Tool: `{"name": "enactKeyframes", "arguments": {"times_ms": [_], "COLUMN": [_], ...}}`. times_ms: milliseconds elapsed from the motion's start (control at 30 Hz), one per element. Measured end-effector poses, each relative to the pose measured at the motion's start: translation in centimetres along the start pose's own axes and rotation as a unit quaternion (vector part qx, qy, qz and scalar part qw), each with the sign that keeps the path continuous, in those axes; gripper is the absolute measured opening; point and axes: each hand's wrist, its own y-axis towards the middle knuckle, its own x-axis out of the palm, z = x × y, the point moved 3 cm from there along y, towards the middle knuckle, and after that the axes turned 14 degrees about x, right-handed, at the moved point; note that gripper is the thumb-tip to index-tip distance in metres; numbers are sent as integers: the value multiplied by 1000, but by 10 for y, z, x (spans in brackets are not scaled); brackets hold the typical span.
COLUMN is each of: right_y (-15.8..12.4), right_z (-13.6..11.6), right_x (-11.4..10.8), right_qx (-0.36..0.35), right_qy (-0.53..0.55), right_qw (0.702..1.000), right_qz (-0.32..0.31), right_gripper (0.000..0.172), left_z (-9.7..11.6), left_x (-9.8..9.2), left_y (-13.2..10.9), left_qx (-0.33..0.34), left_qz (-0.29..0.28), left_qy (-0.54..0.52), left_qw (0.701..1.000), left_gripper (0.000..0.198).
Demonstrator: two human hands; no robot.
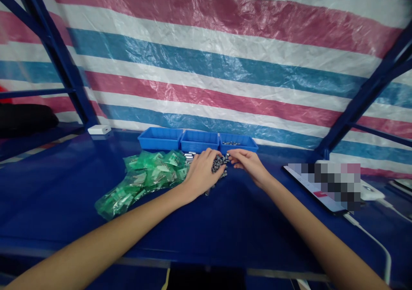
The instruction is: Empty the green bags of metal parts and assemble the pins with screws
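Note:
Both my arms reach forward across a dark blue table [225, 221]. My left hand [203, 170] lies curled, palm down, over a pile of small grey metal parts [219, 162], its fingers closed round some of them. My right hand [247, 162] rests just right of the pile, its fingertips pinched together at the pile's edge; what they grip is too small to name. Behind the hands stand three blue plastic bins [198, 140] in a row; the right bin [238, 144] has a few grey parts in it.
A heap of green plastic bags [141, 178] lies left of my left hand. A tablet [325, 187] with a white cable [370, 238] lies at the right. A small white box [99, 129] sits at the back left. A striped tarp hangs behind, with blue frame bars at both sides.

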Motion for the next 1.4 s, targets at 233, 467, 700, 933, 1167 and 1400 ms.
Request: {"name": "enactKeyframes", "arguments": {"times_ms": [233,467,700,933,1167,1400], "right_y": [14,22,24,27,17,1], "right_z": [6,8,6,5,0,8], "right_x": [-21,-31,-38,-41,-23,7], "right_qx": [-10,-23,-34,-43,-80,4], "right_qy": [0,-20,10,24,7,-45], "right_qw": [997,994,992,991,997,990], "right_qz": [71,107,119,123,-5,-132], "right_gripper": [17,22,27,30,40,32], "left_z": [2,1,2,6,6,-2], "left_x": [12,14,14,12,7,-3], "left_y": [-6,-7,-8,-9,-5,0], "left_qx": [95,111,134,132,88,9], "left_qz": [-112,-129,-127,-117,-78,47], "left_qy": [-12,-26,-54,-61,-37,-38], "left_qw": [989,985,981,983,992,998], "left_gripper": [18,16,12,11,12,21]}}
